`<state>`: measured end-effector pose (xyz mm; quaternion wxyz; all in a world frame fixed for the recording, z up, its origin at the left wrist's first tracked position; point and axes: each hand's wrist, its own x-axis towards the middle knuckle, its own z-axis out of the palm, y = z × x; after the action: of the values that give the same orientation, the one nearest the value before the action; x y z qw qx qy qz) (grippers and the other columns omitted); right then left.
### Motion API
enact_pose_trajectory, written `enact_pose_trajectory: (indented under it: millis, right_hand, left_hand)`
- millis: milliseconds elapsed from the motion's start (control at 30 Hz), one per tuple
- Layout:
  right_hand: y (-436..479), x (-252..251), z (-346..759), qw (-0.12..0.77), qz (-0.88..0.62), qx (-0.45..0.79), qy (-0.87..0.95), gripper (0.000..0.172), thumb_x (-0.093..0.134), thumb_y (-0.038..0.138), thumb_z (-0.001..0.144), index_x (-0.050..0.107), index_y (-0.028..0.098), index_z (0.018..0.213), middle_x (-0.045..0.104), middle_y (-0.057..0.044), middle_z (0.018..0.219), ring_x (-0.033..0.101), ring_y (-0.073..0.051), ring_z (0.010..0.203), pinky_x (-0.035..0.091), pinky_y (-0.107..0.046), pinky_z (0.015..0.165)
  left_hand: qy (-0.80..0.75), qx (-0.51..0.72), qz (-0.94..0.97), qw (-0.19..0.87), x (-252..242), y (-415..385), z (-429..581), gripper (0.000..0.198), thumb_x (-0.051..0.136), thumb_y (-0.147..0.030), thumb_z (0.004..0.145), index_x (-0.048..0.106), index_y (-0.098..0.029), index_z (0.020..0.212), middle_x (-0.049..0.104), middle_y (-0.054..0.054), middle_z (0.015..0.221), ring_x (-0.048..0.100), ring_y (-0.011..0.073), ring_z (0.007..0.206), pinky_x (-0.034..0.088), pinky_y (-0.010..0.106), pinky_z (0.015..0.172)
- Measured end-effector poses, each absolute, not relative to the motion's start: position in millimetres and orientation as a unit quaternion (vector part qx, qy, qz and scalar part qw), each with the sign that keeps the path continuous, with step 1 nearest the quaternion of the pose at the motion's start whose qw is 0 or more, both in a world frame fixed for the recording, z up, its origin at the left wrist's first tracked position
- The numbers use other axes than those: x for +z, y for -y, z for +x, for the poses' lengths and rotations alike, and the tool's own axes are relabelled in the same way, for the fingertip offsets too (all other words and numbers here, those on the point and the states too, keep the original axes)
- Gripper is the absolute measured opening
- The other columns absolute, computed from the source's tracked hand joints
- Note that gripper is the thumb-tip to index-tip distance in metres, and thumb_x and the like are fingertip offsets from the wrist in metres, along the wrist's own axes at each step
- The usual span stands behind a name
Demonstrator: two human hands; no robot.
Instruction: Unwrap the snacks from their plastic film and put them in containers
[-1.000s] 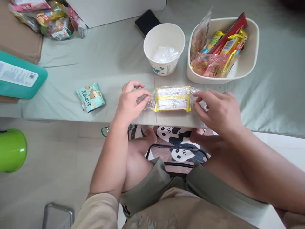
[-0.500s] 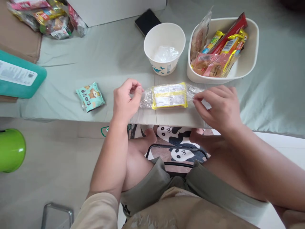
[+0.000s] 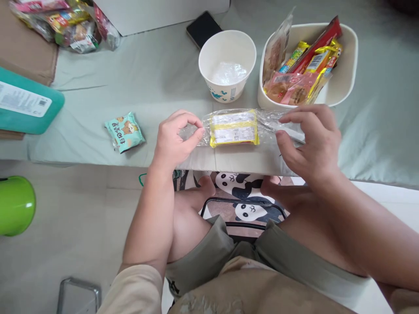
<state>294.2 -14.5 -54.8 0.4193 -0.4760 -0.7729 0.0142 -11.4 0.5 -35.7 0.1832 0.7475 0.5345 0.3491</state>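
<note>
Presently, the clear-wrapped yellow snack pack is held just above the surface, near its front edge, between the two hands. Compared with a second ago, the pack is seen to be raised slightly and drawn a little away from the edge, toward the paper cup. The left hand is now closed in a narrow grip on the crimped left end of the wrapper, thumb against forefinger; half a second ago it was curled short of that end. The right hand has shifted outward, and its thumb and fingers are set about the wrapper's right tail; the grip appears to pinch the film, though the contact is partly hidden by glare. It is judged that both ends are now secured and the wrapper is under light tension.

As to edges, the front edge of the surface lies just below the pack, with the person's knees beneath it. Beyond the pack, the paper cup and the white tub of mixed snacks stand near, the tub almost touching the right hand's fingers. Open room is noted to the left, between the left hand and the teal snack packet, and further left toward the teal box.
</note>
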Motion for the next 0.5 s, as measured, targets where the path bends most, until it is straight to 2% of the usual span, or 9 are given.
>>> enact_pose_trajectory:
  millis: [100,200,300,367,433,500]
  right_hand:
    - [14,-50,296,0.369,-0.51,0.031,0.776,0.044,0.067,0.031,0.09,0.06,0.029,0.134,0.064,-0.016,0.138,0.061,-0.038,0.128,0.051,-0.059,0.102]
    - [19,-36,295,0.288,-0.565,0.051,0.772,0.049,0.061,0.034,0.094,0.055,0.032,0.142,0.064,-0.018,0.141,0.057,-0.043,0.131,0.046,-0.064,0.1]
    - [23,-28,291,0.258,-0.577,0.044,0.774,0.048,0.063,0.035,0.092,0.058,0.029,0.14,0.071,-0.017,0.13,0.058,-0.046,0.127,0.043,-0.064,0.097]
    - [24,-27,289,0.271,-0.549,0.043,0.789,0.041,0.063,0.03,0.091,0.063,0.028,0.132,0.078,-0.013,0.11,0.064,-0.042,0.119,0.044,-0.061,0.097]
    - [25,-28,289,0.307,-0.497,0.046,0.81,0.024,0.06,0.023,0.09,0.069,0.027,0.113,0.078,-0.008,0.091,0.071,-0.034,0.102,0.047,-0.053,0.092]
    - [27,-29,290,0.324,-0.436,0.068,0.837,0.015,0.057,0.018,0.089,0.068,0.026,0.093,0.076,-0.005,0.082,0.071,-0.026,0.085,0.048,-0.045,0.083]
  left_hand:
    - [-0.508,0.377,0.753,0.18,-32,2,-9,0.011,0.063,-0.018,0.085,0.059,-0.025,0.078,0.074,0.001,0.09,0.07,0.0196,0.092,0.059,0.04,0.09]
    - [-0.491,0.39,0.756,0.189,-27,6,-6,0.013,0.062,-0.015,0.079,0.057,-0.026,0.074,0.077,0.001,0.091,0.072,0.0225,0.099,0.059,0.046,0.096]
    - [-0.484,0.381,0.765,0.19,-23,9,-4,0.014,0.061,-0.015,0.071,0.053,-0.026,0.068,0.079,0.0,0.089,0.073,0.0245,0.1,0.057,0.049,0.099]
    - [-0.477,0.369,0.774,0.195,-21,12,-4,0.014,0.061,-0.015,0.069,0.052,-0.026,0.065,0.076,-0.002,0.078,0.074,0.0229,0.086,0.057,0.049,0.096]
    - [-0.474,0.363,0.772,0.218,-19,15,-6,0.012,0.061,-0.019,0.069,0.052,-0.026,0.065,0.071,-0.004,0.067,0.069,0.0194,0.069,0.057,0.044,0.083]
    - [-0.49,0.356,0.751,0.262,-17,18,-8,0.009,0.061,-0.023,0.07,0.053,-0.026,0.068,0.064,-0.004,0.061,0.062,0.0169,0.058,0.052,0.038,0.066]
